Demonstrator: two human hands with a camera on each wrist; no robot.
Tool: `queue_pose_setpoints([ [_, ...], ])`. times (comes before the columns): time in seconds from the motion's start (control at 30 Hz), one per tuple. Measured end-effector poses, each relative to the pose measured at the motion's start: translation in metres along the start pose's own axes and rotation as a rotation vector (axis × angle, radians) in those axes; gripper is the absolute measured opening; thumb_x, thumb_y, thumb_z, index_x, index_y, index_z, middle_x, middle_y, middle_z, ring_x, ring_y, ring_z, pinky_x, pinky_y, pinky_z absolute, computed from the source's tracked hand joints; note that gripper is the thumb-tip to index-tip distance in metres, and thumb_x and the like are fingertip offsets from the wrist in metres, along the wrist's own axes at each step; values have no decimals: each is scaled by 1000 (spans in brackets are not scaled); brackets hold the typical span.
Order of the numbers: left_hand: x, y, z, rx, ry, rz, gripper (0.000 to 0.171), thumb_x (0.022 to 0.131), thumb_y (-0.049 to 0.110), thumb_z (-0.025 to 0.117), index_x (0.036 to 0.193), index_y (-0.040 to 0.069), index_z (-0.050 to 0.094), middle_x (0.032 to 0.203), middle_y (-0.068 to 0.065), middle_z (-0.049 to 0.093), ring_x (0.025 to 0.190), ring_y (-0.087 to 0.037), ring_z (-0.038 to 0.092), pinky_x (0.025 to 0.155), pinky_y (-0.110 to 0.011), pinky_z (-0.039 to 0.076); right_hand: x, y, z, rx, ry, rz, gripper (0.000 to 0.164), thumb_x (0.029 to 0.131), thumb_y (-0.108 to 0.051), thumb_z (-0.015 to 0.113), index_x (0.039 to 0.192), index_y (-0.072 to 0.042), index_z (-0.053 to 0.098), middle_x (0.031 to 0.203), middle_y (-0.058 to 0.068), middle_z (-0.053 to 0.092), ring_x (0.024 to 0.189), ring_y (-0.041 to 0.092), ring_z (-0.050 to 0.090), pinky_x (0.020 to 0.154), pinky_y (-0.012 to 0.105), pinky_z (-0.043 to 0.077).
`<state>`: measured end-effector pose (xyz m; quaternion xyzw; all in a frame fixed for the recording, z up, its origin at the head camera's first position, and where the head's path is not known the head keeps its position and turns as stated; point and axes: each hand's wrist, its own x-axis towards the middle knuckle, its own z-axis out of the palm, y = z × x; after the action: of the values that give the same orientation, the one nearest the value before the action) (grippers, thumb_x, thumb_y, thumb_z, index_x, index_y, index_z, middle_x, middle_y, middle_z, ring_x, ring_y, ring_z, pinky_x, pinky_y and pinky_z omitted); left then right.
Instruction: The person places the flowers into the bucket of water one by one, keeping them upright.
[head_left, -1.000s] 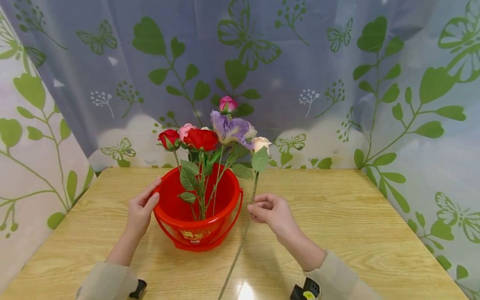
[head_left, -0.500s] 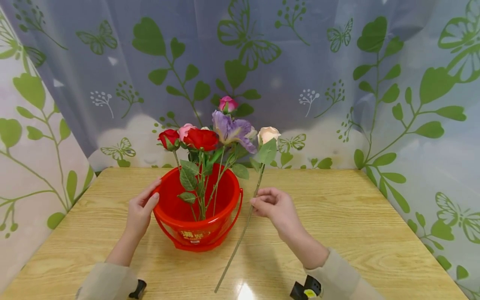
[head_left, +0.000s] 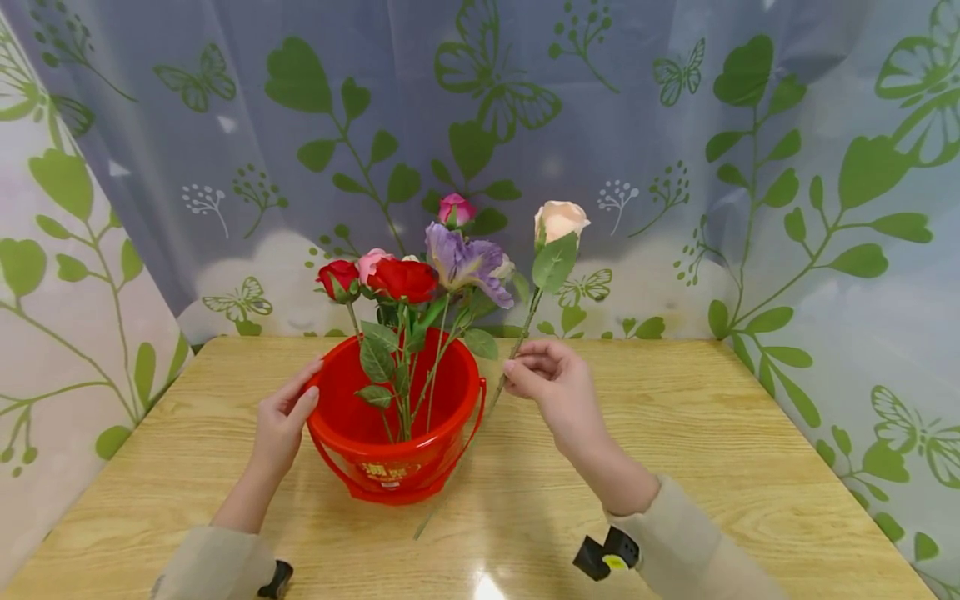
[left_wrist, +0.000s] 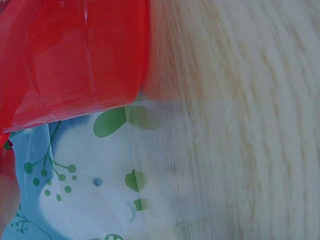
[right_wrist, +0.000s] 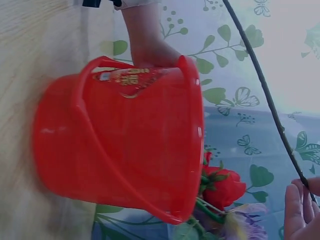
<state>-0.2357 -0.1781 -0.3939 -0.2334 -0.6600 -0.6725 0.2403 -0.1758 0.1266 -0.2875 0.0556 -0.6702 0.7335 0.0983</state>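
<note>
In the head view my right hand (head_left: 551, 392) pinches the stem (right_wrist: 270, 102) of a cream artificial rose (head_left: 561, 223). The rose tilts to the right, its flower above the hand and its lower stem slanting down beside the bucket. My left hand (head_left: 281, 421) holds the left rim of a red plastic bucket (head_left: 390, 471), with part of its fingers hidden by the rim. Standing in the bucket are several artificial flowers, among them a red rose (head_left: 405, 279), a purple flower (head_left: 467, 265) and a bright pink rose (head_left: 456, 208).
The bucket stands on a wood-grain table (head_left: 675, 442). Its red handle (head_left: 472, 425) hangs down toward the front. Behind and at both sides hangs a curtain (head_left: 600, 125) with green leaves and butterflies.
My right hand has moved up and slightly away with the cream rose, which rises beside the other flowers. Its stem end has lifted into view. The left hand and bucket have stayed still.
</note>
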Motion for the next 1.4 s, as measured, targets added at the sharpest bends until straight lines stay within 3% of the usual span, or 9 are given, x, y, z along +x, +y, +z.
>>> queue_pose_setpoints([
  [0.3,1,0,0,16,0,4,32,85,-12,45,116,-19,46,116,5,56,110,-5,47,87,-13,38,11,-22,8,63,80,-180,17,80,6,59,96,8,52,77,7,59,67,14,59,68,33,53],
  [0.67,-1,-2,-1,34,3,-3,32,86,-10,45,116,-17,47,117,4,56,110,-5,47,87,-14,38,28,-17,14,46,159,-328,15,79,5,61,90,8,52,76,7,59,65,17,58,68,34,52],
  [0.87,-1,-2,0,24,-1,16,32,85,-11,45,116,-18,46,118,3,56,110,-6,47,87,-14,38,33,-1,16,-44,147,-358,12,78,4,63,85,5,53,75,8,59,66,14,58,65,29,52],
  [1.07,-2,-1,0,36,5,25,31,85,-11,46,115,-18,47,118,2,55,111,-6,47,88,-14,38,33,14,22,-216,121,-387,12,78,-1,65,85,3,57,78,10,60,69,14,59,58,22,49],
  [1.4,-3,-4,-1,14,10,38,31,84,-12,45,115,-18,47,117,1,56,110,-7,48,87,-15,39,35,47,34,-424,-5,-375,10,78,-4,65,86,0,60,78,8,63,70,18,60,60,25,51],
])
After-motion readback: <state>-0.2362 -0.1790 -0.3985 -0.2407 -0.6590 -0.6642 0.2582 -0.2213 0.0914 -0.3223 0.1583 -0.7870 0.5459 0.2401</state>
